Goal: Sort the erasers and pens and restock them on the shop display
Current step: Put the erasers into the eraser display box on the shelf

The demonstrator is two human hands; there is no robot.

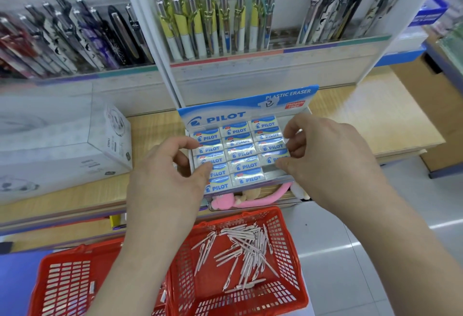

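Observation:
A blue and white Pilot eraser display box (226, 116) stands on the wooden shelf, filled with three columns of wrapped erasers (244, 165). My left hand (170, 177) curls over the box's left side, thumb and fingers touching erasers in the left column. My right hand (323, 155) rests at the right side, fingertips pinching at the erasers in the right column. Below, a red basket (295, 280) holds several pale pink pens (245, 253) in a loose pile.
A second red basket (62, 280) sits at the lower left. Pen racks (213, 25) fill the back of the display. A white carton (75, 140) lies on the shelf at left. A pink plush item (263, 196) shows in a tray under the eraser box.

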